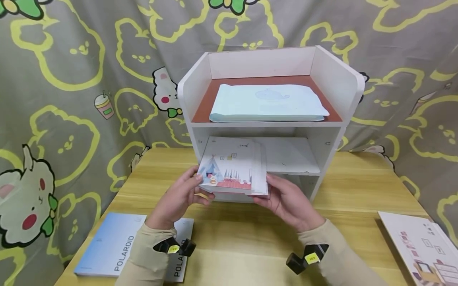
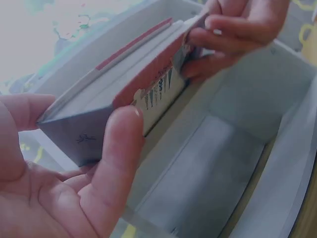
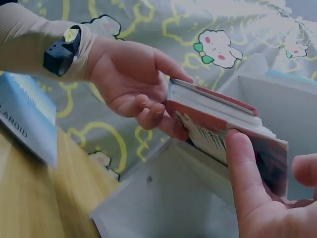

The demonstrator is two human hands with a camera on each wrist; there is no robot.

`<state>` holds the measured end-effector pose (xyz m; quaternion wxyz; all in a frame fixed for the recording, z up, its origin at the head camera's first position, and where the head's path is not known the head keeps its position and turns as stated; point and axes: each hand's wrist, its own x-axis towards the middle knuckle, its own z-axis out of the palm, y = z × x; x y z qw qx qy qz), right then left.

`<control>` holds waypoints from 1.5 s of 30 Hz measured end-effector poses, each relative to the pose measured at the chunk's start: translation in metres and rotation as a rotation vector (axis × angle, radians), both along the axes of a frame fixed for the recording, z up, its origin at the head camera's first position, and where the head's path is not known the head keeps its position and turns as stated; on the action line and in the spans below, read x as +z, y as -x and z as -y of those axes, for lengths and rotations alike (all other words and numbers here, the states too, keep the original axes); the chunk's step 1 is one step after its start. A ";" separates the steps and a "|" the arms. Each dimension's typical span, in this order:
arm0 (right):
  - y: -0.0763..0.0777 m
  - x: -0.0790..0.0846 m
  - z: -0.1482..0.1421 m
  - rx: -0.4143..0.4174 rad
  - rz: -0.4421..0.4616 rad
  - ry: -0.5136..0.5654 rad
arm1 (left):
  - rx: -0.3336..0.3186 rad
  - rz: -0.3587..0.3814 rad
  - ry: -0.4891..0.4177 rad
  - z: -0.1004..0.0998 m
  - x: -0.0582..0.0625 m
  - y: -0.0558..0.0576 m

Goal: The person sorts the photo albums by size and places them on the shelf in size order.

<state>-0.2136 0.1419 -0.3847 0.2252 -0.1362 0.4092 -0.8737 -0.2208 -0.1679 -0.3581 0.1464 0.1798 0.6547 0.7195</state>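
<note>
Both hands hold a small stack of thin books [image 1: 232, 171] at the mouth of the middle shelf of a white shelf unit [image 1: 340, 91] that stands on the wooden desk [image 1: 250, 238]. The left hand [image 1: 179, 198] grips the stack's near left corner, thumb curled over the top cover and fingers underneath; the left wrist view shows the thumb [image 2: 116, 158] pressed on the illustrated cover. The right hand [image 1: 286, 200] grips the near right corner the same way, thumb [image 3: 245, 173] on top in the right wrist view, with its other fingers mostly hidden under the stack. The far end of the stack lies on the middle shelf, its near end sticking out over the desk. How many books are in the stack is hard to count; the edges show several red and white layers. More white paper [image 1: 290, 155] lies deeper on that shelf, partly hidden by the stack.

On the top shelf lies a pale blue envelope [image 1: 268, 103] with a faint drawing that cannot be made out. The bottom compartment is largely hidden behind the hands. On the desk at the left lies a blue book [image 1: 111, 244] lettered POLAROID, partly covered by the left sleeve. At the right edge another illustrated book [image 1: 422, 246] is cut off by the frame. A patterned curtain [image 1: 71, 99] hangs behind.
</note>
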 end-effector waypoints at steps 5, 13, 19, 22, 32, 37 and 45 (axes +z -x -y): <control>0.002 0.003 -0.005 -0.037 -0.120 -0.300 | 0.120 -0.029 0.171 0.000 0.007 -0.003; -0.007 0.023 -0.020 -0.345 -0.668 -1.176 | 0.277 -0.318 0.569 0.003 0.024 -0.019; -0.029 0.047 -0.027 -0.561 -1.162 -1.276 | 0.270 -0.842 0.871 0.008 0.040 -0.038; -0.041 0.053 -0.025 -0.520 -1.387 -1.291 | 0.246 -1.029 0.949 0.009 0.045 -0.047; -0.050 0.051 -0.015 -0.338 -1.552 -1.395 | 0.233 -1.078 1.083 0.004 0.045 -0.051; -0.047 0.047 -0.015 -0.333 -1.505 -1.455 | 0.251 -1.061 1.111 0.000 0.039 -0.047; -0.038 0.041 -0.010 -0.368 -1.470 -1.454 | 0.299 -1.074 1.133 -0.007 0.035 -0.044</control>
